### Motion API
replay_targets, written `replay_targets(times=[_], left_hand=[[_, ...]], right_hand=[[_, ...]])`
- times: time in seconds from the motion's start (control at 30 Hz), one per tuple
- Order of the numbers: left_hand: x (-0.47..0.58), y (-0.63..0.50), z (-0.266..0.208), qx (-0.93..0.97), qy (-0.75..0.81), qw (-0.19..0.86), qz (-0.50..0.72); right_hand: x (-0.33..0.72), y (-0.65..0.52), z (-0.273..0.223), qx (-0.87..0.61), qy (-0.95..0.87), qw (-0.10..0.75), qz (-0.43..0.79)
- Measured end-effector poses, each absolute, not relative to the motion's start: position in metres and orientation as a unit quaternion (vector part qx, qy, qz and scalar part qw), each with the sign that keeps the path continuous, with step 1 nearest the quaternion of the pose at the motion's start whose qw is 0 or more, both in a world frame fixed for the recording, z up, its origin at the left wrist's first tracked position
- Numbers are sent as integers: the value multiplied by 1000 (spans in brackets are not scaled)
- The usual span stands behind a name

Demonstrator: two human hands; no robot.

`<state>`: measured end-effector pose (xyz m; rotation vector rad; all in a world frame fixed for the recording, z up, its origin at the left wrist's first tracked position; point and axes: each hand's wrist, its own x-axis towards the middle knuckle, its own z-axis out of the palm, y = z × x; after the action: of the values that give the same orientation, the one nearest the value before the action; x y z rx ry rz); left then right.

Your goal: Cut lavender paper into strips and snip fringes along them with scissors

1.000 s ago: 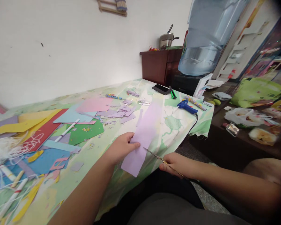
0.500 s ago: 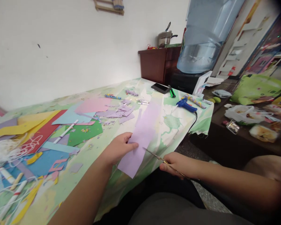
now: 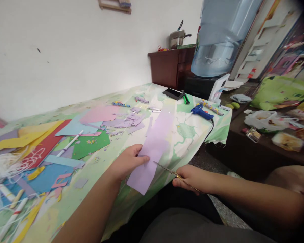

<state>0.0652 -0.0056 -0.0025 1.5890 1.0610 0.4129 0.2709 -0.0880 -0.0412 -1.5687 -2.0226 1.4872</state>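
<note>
Holds a long purple paper strip [image 3: 154, 145] over the near side of the table [image 3: 96, 156], pinched towards its near end in the left hand [image 3: 128, 160], with thumb on top. Has the right hand [image 3: 190, 177] wrapped around a pair of scissors [image 3: 176, 174], with blades reaching over the strip's right edge. Has both hands apart, on opposite sides of the strip.

Seems to be at, or just into, a cut across the strip, judging by the blades; cannot tell the depth or, at this angle, how wide the blades open. Shows no piece separated there, so apparently leaves the full cut undone. Suggests plenty of cutting already done, with purple scraps [image 3: 131, 120] heaped left of the strip's far half. Shows a seemingly finished purple roll [image 3: 142, 99] beyond the strip to the left, and a blue glue gun [image 3: 202, 113], untouched, to the strip's right.
</note>
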Motion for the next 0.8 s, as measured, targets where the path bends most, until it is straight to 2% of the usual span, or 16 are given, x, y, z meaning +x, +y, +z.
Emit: replay_targets(times=[0.13,0.23,0.3,0.47,0.57,0.63,0.7,0.8], left_hand=[[65,-5,-1,661,446,578,175],[60,-2,3,663,452,573,168],[55,0,8,686,462,544,143],[47,4,27,756,441,484,21],[50,7,41,778,433,455,-10],[50,10,51,774,447,448,4],[45,11,61,761,490,420,71],[36,-7,69,682,608,245,324]], right_hand=[[270,-88,-42,-542,-646,78,532],[278,-90,-44,-537,-676,96,495],[288,-90,-41,-534,-702,153,446],[306,-66,-12,-534,-651,372,391],[299,-43,5,-550,-631,417,354],[289,-31,8,-502,-629,419,420],[278,-23,4,-461,-606,444,472],[267,-17,-6,-437,-519,542,496]])
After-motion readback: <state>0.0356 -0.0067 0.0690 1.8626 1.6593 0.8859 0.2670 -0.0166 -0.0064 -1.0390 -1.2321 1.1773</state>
